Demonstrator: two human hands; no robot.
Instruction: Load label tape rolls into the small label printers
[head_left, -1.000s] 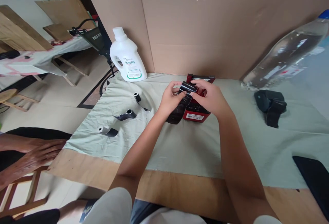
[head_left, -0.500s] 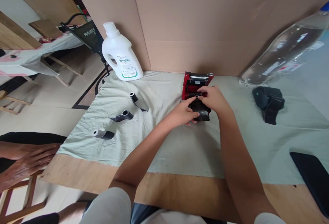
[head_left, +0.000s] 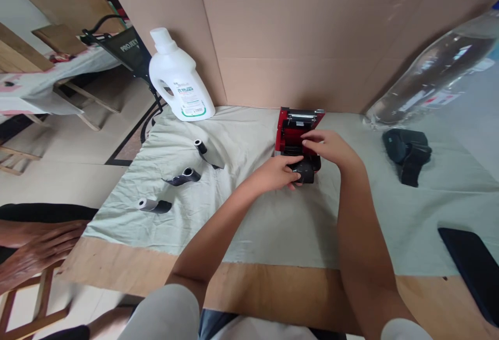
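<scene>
we find the red device point(head_left: 291, 135) near the back of the pale green cloth point(head_left: 265, 225), lid raised, between and just ahead of the two hands. a metal rod point(head_left: 302, 118) shows across the inside of the lid. a black strip point(head_left: 306, 171) lies over the front of the device and curves down toward us.

we record the left hand point(head_left: 275, 172) at the front left corner of the device. its thumb rests on top of the black strip and other fingers curl below the edge, so we note a pinch grip; the index finger points along the strip toward the opening. the right hand point(head_left: 334, 147) is over the right side of the device, fingers extended and parted, with nothing in its hold. we cannot tell whether its fingertips touch the inner wall.

to the left of the left hand, well apart, we count three small rolls: an upper roll point(head_left: 200, 146), a middle roll point(head_left: 189, 174) and a lower roll point(head_left: 155, 205). a white bottle point(head_left: 181, 82) stands behind them, near the cardboard panel point(head_left: 312, 28). right of the right hand we log a black strapped object point(head_left: 407, 154).
</scene>
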